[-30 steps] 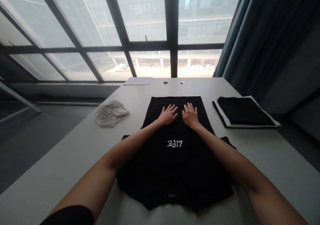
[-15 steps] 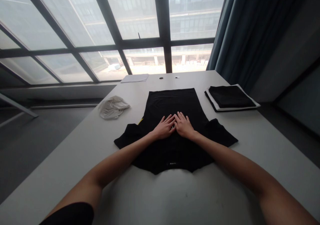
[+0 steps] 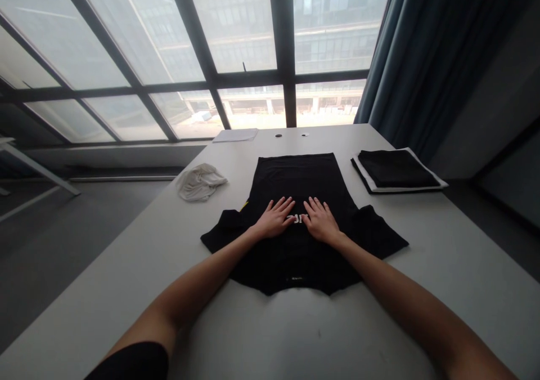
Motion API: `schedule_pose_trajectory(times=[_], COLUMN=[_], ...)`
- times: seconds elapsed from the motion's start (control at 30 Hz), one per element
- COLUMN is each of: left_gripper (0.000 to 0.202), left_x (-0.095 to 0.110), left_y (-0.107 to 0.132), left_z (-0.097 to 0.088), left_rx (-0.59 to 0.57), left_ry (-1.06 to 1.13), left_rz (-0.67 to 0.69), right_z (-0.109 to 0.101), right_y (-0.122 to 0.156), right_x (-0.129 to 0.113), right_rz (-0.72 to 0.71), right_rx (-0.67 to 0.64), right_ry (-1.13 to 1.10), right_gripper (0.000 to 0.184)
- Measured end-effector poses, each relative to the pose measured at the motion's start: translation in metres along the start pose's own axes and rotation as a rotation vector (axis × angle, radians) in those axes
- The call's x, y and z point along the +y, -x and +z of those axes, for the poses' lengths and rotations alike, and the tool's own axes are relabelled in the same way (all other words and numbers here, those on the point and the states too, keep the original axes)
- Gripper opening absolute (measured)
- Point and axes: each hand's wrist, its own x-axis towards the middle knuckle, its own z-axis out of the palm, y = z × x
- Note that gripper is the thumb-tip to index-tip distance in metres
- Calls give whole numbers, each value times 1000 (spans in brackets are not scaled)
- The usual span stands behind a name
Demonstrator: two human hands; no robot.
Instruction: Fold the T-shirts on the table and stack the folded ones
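Note:
A black T-shirt (image 3: 295, 183) lies spread flat on the white table (image 3: 126, 267), collar toward me and hem toward the window. Both of my hands rest palm down on its middle, fingers stretched out. My left hand (image 3: 274, 219) and my right hand (image 3: 319, 221) lie side by side, a small gap between them where a bit of white print shows. Neither hand holds anything. A sleeve sticks out on each side of the shirt.
A crumpled white cloth (image 3: 200, 181) lies at the left of the table. A stack of folded black and white garments (image 3: 396, 170) sits at the right. A sheet of paper (image 3: 235, 135) lies at the far edge, by the window. A dark curtain (image 3: 426, 59) hangs right.
My hands slid from the far part of the shirt back to its middle and closed in on each other. In the last half second they parted slightly, uncovering some white print.

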Motion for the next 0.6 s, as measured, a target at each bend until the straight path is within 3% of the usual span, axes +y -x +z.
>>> schedule_pose_trajectory(times=[0.13,0.27,0.43,0.5,0.6], left_gripper=[62,56,59,58,51], left_x=[-53,-96,-112,-114,-117], left_y=[31,83,146,159,163], left_z=[-16,-29,-22,-19,-23], left_rx=[40,240,402,424,462], left_ry=[-6,-32,-23,37,230], left_rz=[-208,-362,-503,-568,-560], right_z=[2,3,5,5,5], right_y=[0,0,0,0,1], right_x=[1,2,2,3,3], right_rz=[8,0,-1,-1,3], right_rx=[-9,-5,-7,-5,1], right_ry=[1,-11,-6,-3,-6], right_gripper=[61,61,60,59,58])
